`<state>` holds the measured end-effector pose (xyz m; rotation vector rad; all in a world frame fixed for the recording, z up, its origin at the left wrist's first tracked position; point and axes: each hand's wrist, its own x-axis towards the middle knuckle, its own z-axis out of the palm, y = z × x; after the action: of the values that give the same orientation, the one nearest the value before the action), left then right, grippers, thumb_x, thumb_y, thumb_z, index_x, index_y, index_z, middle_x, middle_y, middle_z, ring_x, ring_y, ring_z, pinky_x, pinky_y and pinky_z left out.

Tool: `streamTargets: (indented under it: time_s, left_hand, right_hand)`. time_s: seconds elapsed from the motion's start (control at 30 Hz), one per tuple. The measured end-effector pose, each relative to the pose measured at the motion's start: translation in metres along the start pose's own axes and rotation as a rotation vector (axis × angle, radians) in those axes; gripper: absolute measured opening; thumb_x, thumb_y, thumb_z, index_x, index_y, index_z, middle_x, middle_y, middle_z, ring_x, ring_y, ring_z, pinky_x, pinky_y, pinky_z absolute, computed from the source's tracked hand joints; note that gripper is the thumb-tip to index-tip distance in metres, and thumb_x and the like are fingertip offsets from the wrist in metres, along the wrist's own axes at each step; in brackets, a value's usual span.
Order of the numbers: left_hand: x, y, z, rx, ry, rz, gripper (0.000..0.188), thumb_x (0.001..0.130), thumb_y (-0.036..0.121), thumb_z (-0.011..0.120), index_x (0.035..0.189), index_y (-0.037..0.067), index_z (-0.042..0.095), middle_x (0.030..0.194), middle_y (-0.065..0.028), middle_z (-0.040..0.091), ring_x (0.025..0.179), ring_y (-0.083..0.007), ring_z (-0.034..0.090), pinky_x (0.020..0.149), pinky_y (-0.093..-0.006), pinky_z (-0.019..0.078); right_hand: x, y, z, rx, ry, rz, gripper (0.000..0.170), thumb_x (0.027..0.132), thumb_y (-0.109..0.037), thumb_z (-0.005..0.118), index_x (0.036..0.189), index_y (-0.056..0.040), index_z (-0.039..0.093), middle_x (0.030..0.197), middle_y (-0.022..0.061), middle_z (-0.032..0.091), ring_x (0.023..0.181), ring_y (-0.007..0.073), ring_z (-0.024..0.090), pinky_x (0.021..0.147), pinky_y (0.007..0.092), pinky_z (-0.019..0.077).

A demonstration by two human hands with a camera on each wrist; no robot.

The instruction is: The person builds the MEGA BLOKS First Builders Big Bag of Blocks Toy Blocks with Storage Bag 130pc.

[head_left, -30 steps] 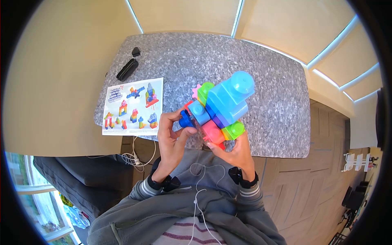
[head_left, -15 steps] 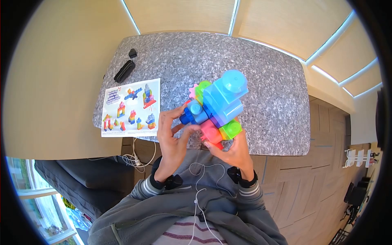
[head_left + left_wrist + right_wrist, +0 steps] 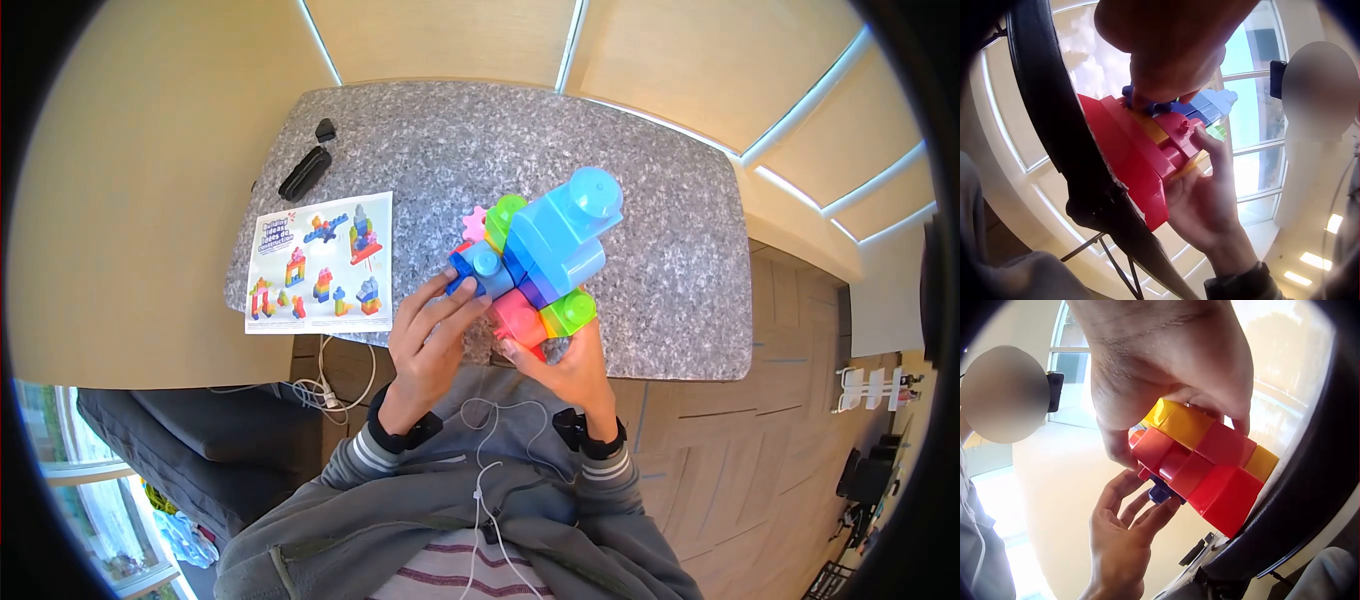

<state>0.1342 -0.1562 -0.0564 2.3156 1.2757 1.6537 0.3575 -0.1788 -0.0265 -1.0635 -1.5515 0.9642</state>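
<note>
My right hand [image 3: 575, 368] grips a build of large toy blocks over the table's near edge, thumb at a pink block [image 3: 518, 318] and fingers by a yellow-and-green block [image 3: 572, 312]. A tall light blue block [image 3: 550, 240] forms its far end. A smaller light blue block [image 3: 486, 266] and a pink gear-shaped piece [image 3: 474, 222] sit on its left. There my left hand [image 3: 428, 335] pinches a dark blue block [image 3: 1159, 491] against the build's side. Red blocks [image 3: 1225, 497] show underneath in the right wrist view.
A printed sheet of building ideas [image 3: 320, 265] lies at the left of the grey speckled table [image 3: 670, 220]. Behind it are a black case [image 3: 304, 174] and a small black object [image 3: 325, 130]. White cables [image 3: 325, 395] hang below the table's left front.
The dark blue block has moved in close beside the small light blue block. My left fingers have shifted from its outer side to over its top. The right hand keeps its hold.
</note>
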Motion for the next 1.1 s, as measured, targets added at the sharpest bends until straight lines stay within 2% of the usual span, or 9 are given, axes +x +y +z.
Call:
streamTargets:
  time_s: [0.17,0.27,0.37,0.47,0.53,0.63,0.73,0.97,1.1]
  left_hand:
    - [0.002,-0.006,-0.005,0.013,-0.017,0.104,0.039,0.084,-0.002,0.093,0.122,0.006,0.088,0.128,-0.0088,0.086,0.127,-0.038,0.079,0.101,-0.0457,0.0651]
    - [0.012,0.001,-0.011,-0.158,-0.003,0.032,0.037,0.09,0.001,0.091,0.126,0.003,0.083,0.131,-0.0121,0.084,0.126,-0.0383,0.079,0.1,-0.0459,0.0653]
    - [0.02,0.003,-0.017,-0.21,-0.008,-0.073,0.043,0.093,-0.002,0.089,0.134,0.001,0.077,0.133,-0.0195,0.081,0.129,-0.0401,0.078,0.11,-0.0493,0.0622]
    - [0.041,-0.01,-0.003,-0.114,-0.1,-0.251,0.037,0.103,0.002,0.077,0.14,0.0,0.073,0.146,-0.0211,0.076,0.138,-0.042,0.072,0.116,-0.05,0.0583]
    - [0.056,-0.016,0.016,0.173,-0.238,-0.166,0.038,0.108,0.005,0.071,0.146,0.001,0.07,0.155,-0.0184,0.071,0.144,-0.0447,0.066,0.118,-0.0517,0.0564]
    - [0.054,-0.032,0.045,0.218,-0.369,-0.07,0.043,0.108,0.006,0.071,0.151,0.003,0.068,0.159,-0.014,0.068,0.145,-0.0448,0.064,0.119,-0.0528,0.0558]
    - [0.053,-0.038,0.057,0.145,-0.455,-0.155,0.045,0.105,0.008,0.074,0.15,0.007,0.07,0.156,-0.0128,0.07,0.143,-0.0422,0.066,0.117,-0.0523,0.0576]
    - [0.054,-0.031,0.036,0.008,-0.414,-0.261,0.045,0.099,0.002,0.082,0.143,0.009,0.076,0.147,-0.0152,0.073,0.132,-0.0397,0.074,0.108,-0.0473,0.0629]
    - [0.05,-0.007,0.019,-0.486,-0.314,-0.602,0.041,0.096,-0.002,0.089,0.135,0.005,0.078,0.141,-0.0143,0.075,0.126,-0.0284,0.077,0.102,-0.0423,0.0665]
  right_hand:
    - [-0.002,0.004,0.0,-0.043,0.026,-0.045,0.073,0.088,-0.013,0.096,0.151,0.002,0.062,0.12,0.0122,0.083,0.109,0.0191,0.081,0.1,0.0381,0.0627]
    - [-0.006,0.004,-0.005,-0.042,0.092,-0.047,0.069,0.085,-0.013,0.097,0.145,0.0012,0.066,0.118,0.0118,0.083,0.108,0.0181,0.079,0.099,0.0382,0.0624]
    - [-0.012,-0.001,-0.012,0.009,0.161,0.012,0.063,0.08,-0.013,0.1,0.133,0.0013,0.07,0.115,0.0118,0.082,0.104,0.0187,0.078,0.096,0.0374,0.0618]
    - [-0.027,0.021,-0.022,-0.112,0.276,-0.054,0.058,0.08,-0.014,0.101,0.128,0.0014,0.072,0.112,0.0107,0.081,0.102,0.02,0.078,0.093,0.0377,0.0613]
    - [-0.032,0.021,-0.028,-0.069,0.276,0.037,0.057,0.079,-0.016,0.102,0.125,0.001,0.074,0.113,0.0104,0.08,0.102,0.0217,0.077,0.094,0.0395,0.0607]
    - [-0.034,0.026,-0.038,-0.043,0.372,0.047,0.057,0.079,-0.016,0.102,0.125,0.001,0.074,0.117,0.0108,0.08,0.106,0.0228,0.077,0.097,0.0408,0.0601]
    - [-0.033,0.026,-0.046,-0.078,0.385,0.052,0.054,0.084,-0.015,0.1,0.128,0.0007,0.074,0.119,0.0109,0.079,0.109,0.0227,0.076,0.1,0.0418,0.0593]
    - [-0.04,0.046,-0.051,0.053,0.33,0.093,0.054,0.106,-0.023,0.09,0.148,0.0008,0.066,0.141,0.0118,0.075,0.132,0.0229,0.069,0.118,0.0426,0.0509]
    - [-0.039,0.044,-0.047,0.152,0.342,0.101,0.053,0.113,-0.025,0.082,0.154,0.001,0.062,0.15,0.0113,0.071,0.14,0.0227,0.065,0.124,0.0423,0.0462]
